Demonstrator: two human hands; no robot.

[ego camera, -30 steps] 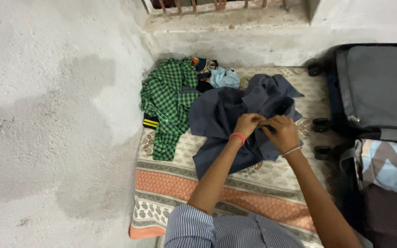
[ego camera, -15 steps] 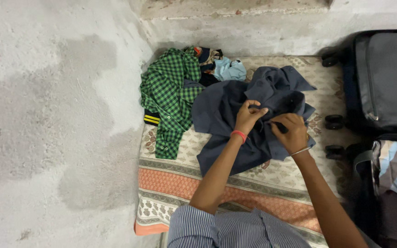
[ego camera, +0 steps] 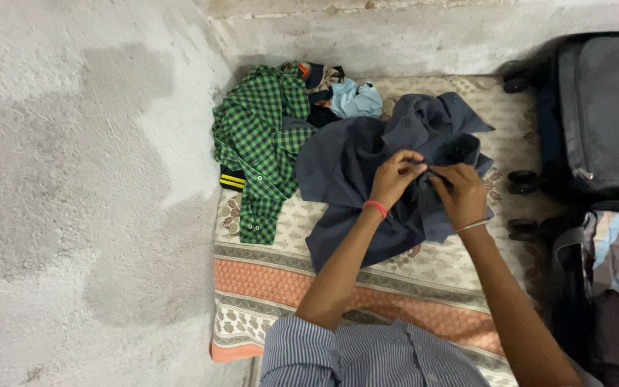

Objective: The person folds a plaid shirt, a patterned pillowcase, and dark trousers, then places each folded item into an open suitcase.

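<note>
Both hands, left hand (ego camera: 393,179) and right hand (ego camera: 461,193), pinch the dark blue shirt's (ego camera: 352,172) front edge right of the green checked shirt (ego camera: 259,147); looks soft, light, floppy, so best gripped at seams.

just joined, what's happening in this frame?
A person kneels at a patterned mat on a concrete floor. Left hand and right hand both pinch the front of a dark grey shirt lying crumpled on the mat. A green checked shirt lies beside it; an open suitcase sits at the right.
</note>
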